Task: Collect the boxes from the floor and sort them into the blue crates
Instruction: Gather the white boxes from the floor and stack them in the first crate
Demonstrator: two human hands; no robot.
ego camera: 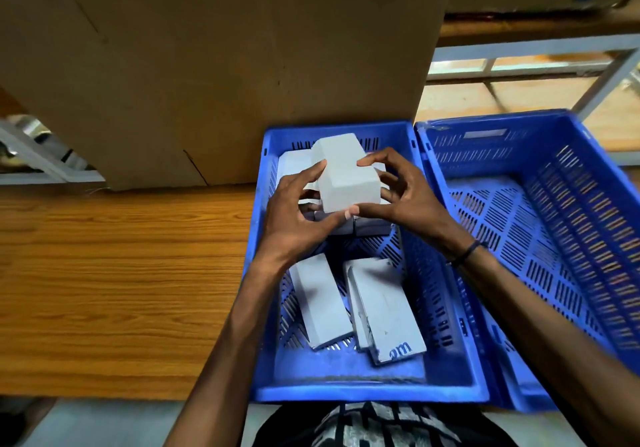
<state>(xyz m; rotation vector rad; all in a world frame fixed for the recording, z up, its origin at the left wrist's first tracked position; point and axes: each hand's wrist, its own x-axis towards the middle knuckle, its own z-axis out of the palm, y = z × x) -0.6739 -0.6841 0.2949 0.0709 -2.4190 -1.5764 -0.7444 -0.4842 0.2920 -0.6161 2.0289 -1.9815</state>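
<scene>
Both hands work together: our left hand [294,211] and right hand [405,200] pinch one white box [343,172] above the left blue crate [256,245], over boxes already stacked there. We should lower it flat, squared against its neighbours. The right crate [512,224] holds nothing; both sit on a wooden tabletop [121,273] against a large carton [207,65].

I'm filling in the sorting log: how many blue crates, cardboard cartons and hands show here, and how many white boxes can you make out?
Blue crates: 2, the left crate with boxes and the right crate.
Cardboard cartons: 1.
Hands: 2, left hand and right hand, both in a grip on one white box.
White boxes: uncertain; the stack behind is partly hidden.
Total without boxes: 5.
</scene>
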